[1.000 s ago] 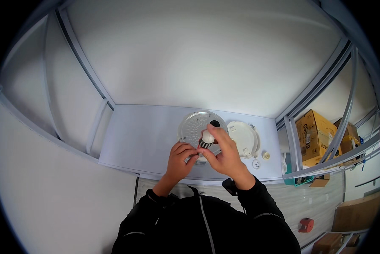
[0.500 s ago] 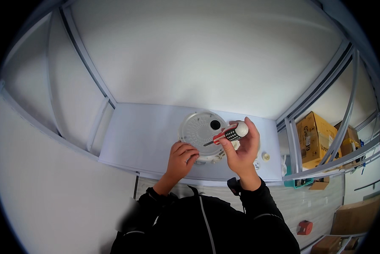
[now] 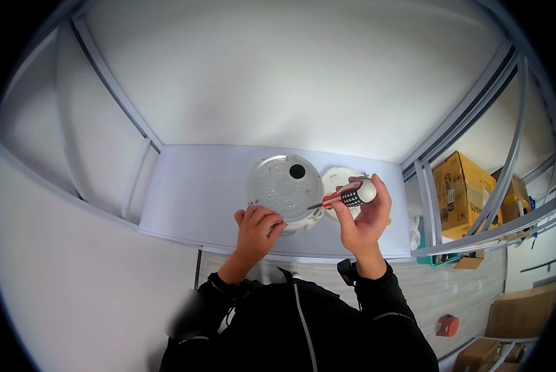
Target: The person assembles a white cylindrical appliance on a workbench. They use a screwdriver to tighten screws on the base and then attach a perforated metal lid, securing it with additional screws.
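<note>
A round, clear-to-whitish housing [image 3: 276, 189] with a black disc near its far right edge lies on the white table. My left hand [image 3: 256, 230] grips its near left rim with bent fingers. In my right hand [image 3: 366, 224] is a screwdriver [image 3: 352, 195] with a red, black and white handle, held between thumb and fingers. Its shaft points left, and the tip is over the housing's right edge; whether it touches cannot be told. Behind the screwdriver lies a flat, round white part [image 3: 335, 178], partly covered by my right hand.
The table [image 3: 191, 192] stands against a white wall, with metal frame posts at both sides. Beyond the right frame are cardboard boxes [image 3: 456, 192] and a teal basket [image 3: 437, 259]. A red stool-like object [image 3: 447, 325] stands on the floor at the lower right.
My right hand has moved the screwdriver rightward relative to the housing, so its tip is now at the right edge. More of the flat white part shows. The view has shifted slightly.
</note>
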`<control>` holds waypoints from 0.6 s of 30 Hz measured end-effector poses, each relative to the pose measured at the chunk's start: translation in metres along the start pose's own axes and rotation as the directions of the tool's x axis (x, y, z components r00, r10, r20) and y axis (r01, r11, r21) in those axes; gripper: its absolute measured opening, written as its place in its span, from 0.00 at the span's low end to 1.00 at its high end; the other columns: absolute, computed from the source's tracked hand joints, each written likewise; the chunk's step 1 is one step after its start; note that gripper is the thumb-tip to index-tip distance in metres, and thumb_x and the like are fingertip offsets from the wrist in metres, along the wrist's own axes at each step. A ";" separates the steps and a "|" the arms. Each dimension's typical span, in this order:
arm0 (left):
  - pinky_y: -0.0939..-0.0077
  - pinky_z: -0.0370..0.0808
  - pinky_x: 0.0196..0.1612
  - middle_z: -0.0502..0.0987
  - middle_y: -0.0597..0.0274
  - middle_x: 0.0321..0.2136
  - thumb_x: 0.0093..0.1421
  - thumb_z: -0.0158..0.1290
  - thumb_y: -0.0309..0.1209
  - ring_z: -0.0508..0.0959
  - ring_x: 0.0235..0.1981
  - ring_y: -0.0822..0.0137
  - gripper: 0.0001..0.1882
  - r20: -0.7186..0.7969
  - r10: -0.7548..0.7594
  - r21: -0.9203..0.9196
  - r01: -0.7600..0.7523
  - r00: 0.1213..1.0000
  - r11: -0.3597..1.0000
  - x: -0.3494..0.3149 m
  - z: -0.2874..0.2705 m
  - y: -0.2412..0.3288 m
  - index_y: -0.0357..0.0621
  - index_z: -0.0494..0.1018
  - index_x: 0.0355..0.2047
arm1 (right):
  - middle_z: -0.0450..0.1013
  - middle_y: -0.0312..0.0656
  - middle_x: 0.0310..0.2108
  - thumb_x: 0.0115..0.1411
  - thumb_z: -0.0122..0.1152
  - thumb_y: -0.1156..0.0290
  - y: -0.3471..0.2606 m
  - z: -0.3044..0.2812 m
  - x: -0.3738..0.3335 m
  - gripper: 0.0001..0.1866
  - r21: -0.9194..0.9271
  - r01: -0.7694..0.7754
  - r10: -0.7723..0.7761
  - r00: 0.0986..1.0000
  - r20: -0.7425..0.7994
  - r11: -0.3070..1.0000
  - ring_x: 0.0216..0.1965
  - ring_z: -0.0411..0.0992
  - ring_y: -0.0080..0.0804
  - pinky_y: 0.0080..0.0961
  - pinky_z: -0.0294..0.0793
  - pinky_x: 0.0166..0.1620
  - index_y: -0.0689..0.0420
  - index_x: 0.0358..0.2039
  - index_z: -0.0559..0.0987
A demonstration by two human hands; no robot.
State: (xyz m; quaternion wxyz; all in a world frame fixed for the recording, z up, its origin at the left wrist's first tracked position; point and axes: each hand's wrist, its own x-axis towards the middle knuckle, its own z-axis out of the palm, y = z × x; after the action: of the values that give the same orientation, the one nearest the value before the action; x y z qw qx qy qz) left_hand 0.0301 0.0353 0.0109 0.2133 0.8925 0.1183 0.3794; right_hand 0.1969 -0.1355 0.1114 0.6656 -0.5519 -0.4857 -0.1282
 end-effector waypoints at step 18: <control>0.54 0.55 0.50 0.79 0.76 0.39 0.50 0.72 0.42 0.75 0.44 0.67 0.16 0.005 -0.062 0.216 0.059 0.998 0.975 0.018 0.042 0.073 0.55 0.81 0.36 | 0.72 0.52 0.54 0.59 0.73 0.83 0.018 -0.058 -0.017 0.42 -0.002 -0.026 0.026 0.999 -0.027 1.000 0.49 0.77 0.37 0.36 0.78 0.53 0.63 0.70 0.60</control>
State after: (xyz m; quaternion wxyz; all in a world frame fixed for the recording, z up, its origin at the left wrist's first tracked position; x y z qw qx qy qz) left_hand 0.0764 -0.0346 0.0299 0.1274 0.9086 0.1845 0.3523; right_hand 0.2306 -0.1847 0.0917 0.6732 -0.5572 -0.4693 -0.1273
